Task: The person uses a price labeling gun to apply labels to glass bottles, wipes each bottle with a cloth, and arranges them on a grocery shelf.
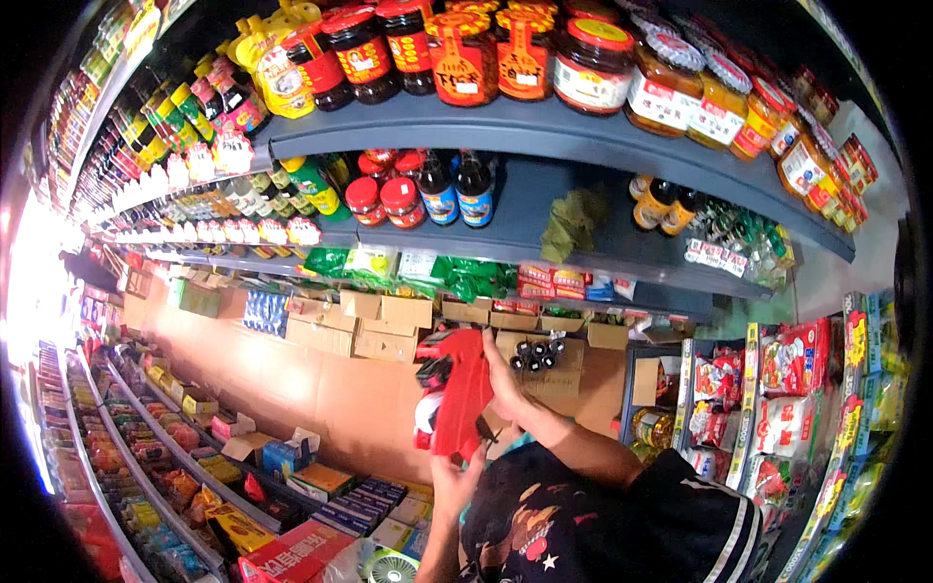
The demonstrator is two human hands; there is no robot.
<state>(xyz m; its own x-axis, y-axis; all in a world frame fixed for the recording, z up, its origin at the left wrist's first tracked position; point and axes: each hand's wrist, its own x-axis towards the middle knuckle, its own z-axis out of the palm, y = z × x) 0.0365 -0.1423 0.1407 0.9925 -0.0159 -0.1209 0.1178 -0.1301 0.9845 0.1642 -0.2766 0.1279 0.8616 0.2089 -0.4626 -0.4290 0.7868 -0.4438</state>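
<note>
A red package [463, 386] with black and white parts along its left side is held between my two hands; I cannot tell exactly what it is. My right hand [503, 382] grips its upper right edge, thumb and fingers around it. Its lower end rests in my left hand [457, 477], near a small dark piece at the corner. Past my right hand, several dark bottles with black caps [536, 353] stand in a cardboard carton [565, 368] on the floor.
Grey shelves [452, 120] hold sauce jars [463, 62] and dark sauce bottles [475, 189]. A crumpled green-brown sheet [572, 222] lies on the middle shelf. Open cartons [386, 321] line the tan floor [291, 386]. A small fan [391, 567] is at the bottom; bagged goods [791, 361] fill shelves at right.
</note>
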